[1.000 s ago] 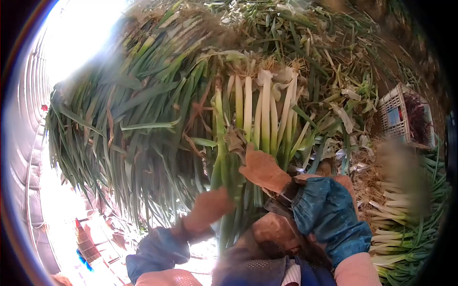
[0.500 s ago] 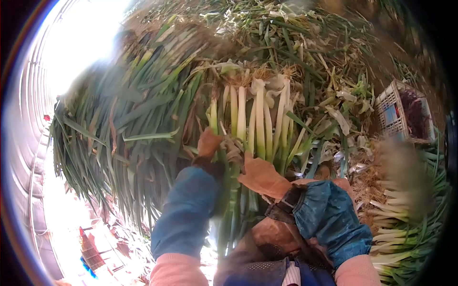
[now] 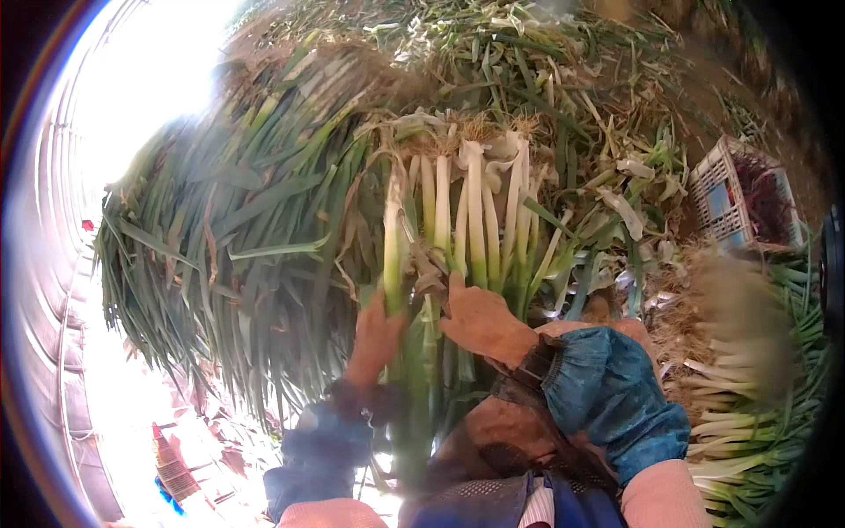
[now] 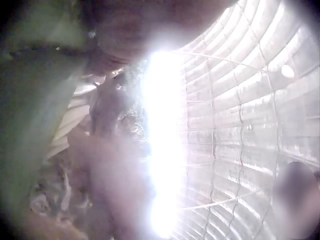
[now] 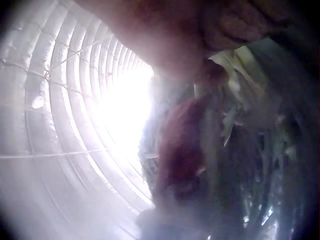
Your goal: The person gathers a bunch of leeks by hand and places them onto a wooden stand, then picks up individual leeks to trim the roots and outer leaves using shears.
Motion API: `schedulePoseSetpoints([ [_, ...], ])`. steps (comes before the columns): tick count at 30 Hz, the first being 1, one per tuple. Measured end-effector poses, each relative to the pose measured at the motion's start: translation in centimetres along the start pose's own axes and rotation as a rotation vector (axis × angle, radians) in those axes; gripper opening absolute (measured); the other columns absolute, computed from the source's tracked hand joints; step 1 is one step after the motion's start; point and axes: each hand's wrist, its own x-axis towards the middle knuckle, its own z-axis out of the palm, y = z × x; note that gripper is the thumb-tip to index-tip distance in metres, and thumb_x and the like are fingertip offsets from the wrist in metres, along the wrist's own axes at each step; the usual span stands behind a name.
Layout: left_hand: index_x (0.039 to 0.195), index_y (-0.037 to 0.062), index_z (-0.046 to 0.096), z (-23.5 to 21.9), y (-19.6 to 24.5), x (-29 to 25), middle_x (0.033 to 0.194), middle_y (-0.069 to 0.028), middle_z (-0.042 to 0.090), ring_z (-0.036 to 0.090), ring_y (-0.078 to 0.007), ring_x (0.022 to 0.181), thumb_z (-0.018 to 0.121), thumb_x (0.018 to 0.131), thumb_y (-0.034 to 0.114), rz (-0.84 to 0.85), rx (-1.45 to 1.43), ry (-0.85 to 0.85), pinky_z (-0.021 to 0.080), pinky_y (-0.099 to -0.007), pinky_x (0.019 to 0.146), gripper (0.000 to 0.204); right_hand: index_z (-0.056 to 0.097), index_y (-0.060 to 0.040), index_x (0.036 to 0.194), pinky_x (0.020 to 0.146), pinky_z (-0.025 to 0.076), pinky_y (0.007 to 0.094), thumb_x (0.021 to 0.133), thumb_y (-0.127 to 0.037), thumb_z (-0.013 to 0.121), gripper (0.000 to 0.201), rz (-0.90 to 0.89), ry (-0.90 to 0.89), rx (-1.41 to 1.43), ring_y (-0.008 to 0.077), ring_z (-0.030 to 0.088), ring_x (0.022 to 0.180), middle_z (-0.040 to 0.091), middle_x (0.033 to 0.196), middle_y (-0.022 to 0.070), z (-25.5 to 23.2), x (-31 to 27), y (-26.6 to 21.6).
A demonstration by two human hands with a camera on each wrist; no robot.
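Several long green onions (image 3: 476, 224) lie side by side before me, white shanks and roots pointing away, green leaves toward my body. My left hand (image 3: 377, 339) grips the leftmost long green onion (image 3: 393, 224) where it turns green. Beside it, my right hand (image 3: 488, 324) holds the green part of the row, its thumb by a withered brown leaf (image 3: 429, 268). A broad green leaf (image 4: 30, 130) fills the left side of the left wrist view. In the right wrist view, the left hand (image 5: 182, 145) shows below the right; the right fingertips are partly hidden.
A large heap of untrimmed onions (image 3: 238, 211) rises at the left. Peeled leaf scraps (image 3: 616, 198) litter the right and back. A white plastic crate (image 3: 717, 195) stands at the far right, above a row of cleaned onions (image 3: 731, 422). Ribbed plastic sheeting (image 4: 225, 120) walls the left.
My left hand first reached up and forward to the leftmost onion, then slid back down along it toward my body, baring more of its shank. The right hand has stayed nearly in place.
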Motion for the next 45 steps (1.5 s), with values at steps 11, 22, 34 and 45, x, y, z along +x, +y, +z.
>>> schedulePoseSetpoints([
  [11, 0.096, -0.0014, 0.051, 2.4, 4.2, 8.7, 0.092, -0.0253, 0.057, 0.054, -0.0435, 0.085, 0.058, 0.076, 0.018, -0.409, -0.538, -0.083, 0.043, -0.0474, 0.072, 0.029, 0.04, 0.0086, 0.103, 0.074, 0.046, 0.0495, 0.073, -0.023, 0.058, 0.047, 0.093, 0.15, 0.047, 0.0463, 0.057, 0.082, 0.059, 0.08, 0.0307, -2.0, 1.6, 4.0],
  [22, 0.108, -0.0028, 0.044, -0.1, 7.8, 3.4, 0.091, -0.0299, 0.057, 0.055, -0.0459, 0.086, 0.059, 0.076, 0.02, -0.57, -0.628, -0.22, 0.042, -0.05, 0.076, 0.042, 0.04, 0.0068, 0.102, 0.076, 0.045, 0.0503, 0.075, -0.025, 0.058, 0.046, 0.201, 0.195, 0.011, 0.0461, 0.057, 0.082, 0.059, 0.082, 0.0308, -1.6, 4.1, 5.2],
  [34, 0.102, 0.0016, 0.052, 2.1, -2.7, 8.0, 0.089, -0.0185, 0.057, 0.055, -0.0355, 0.081, 0.059, 0.079, 0.025, -0.21, -0.136, 0.355, 0.045, -0.0427, 0.072, 0.033, 0.037, 0.0098, 0.109, 0.073, 0.049, 0.0469, 0.08, -0.031, 0.058, 0.054, 0.239, 0.171, -0.118, 0.0425, 0.061, 0.081, 0.06, 0.087, 0.0283, -3.5, 3.3, 3.9],
  [45, 0.103, -0.0002, 0.049, 3.9, -16.6, 6.5, 0.089, -0.0208, 0.061, 0.062, -0.0373, 0.084, 0.056, 0.08, 0.025, -0.829, 0.273, -0.209, 0.05, -0.0475, 0.067, 0.035, 0.038, 0.0073, 0.105, 0.073, 0.047, 0.049, 0.074, -0.02, 0.061, 0.048, 0.131, 0.106, 0.012, 0.0455, 0.059, 0.08, 0.059, 0.082, 0.0292, -2.6, 2.5, 2.4],
])
